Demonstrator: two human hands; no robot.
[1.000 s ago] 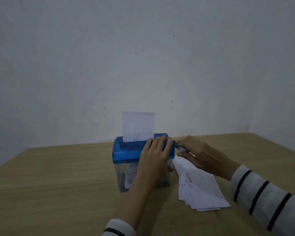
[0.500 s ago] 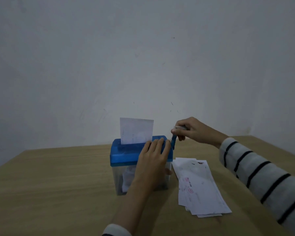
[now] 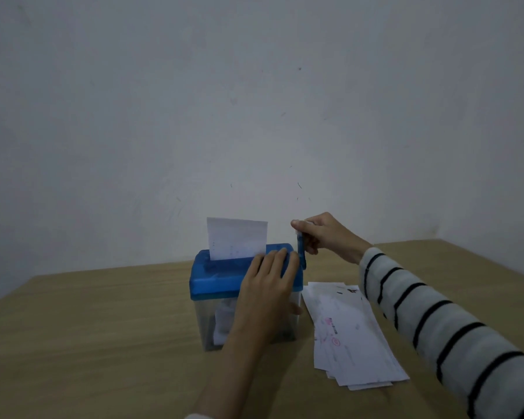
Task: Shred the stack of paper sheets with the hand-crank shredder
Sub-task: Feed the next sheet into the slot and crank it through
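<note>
Head view: hand-crank shredder (image 3: 224, 285) sits mid-table, nearer the far edge, blue lid over a clear bin. One paper sheet (image 3: 237, 238) stands upright in the lid slot, its upper part showing above the lid. White shreds (image 3: 224, 320) visible through the bin wall.

Left hand (image 3: 268, 285) lies over the lid's right end, fingers straight and laid flat, pressing down; thumb seems to drop along the bin's right side. It grips nothing, only steadies the box.

Right hand (image 3: 318, 234) is raised beside the shredder's right end, fingers curled round the knob of the blue crank (image 3: 301, 252). Crank arm stands close to upright, so near the top of its turn. Striped sleeve (image 3: 436, 313) crosses above the paper stack (image 3: 350, 337), which lies flat on the table just right of the bin, sheets slightly fanned toward the near edge.

Step in hand, as judged: cranking the current sheet through. Much of the stack waits, so the task looks early to midway.

Next move likely calls for carrying the crank over the top and down while the left hand keeps the light box from tipping or sliding; then a fresh sheet from the stack.
</note>
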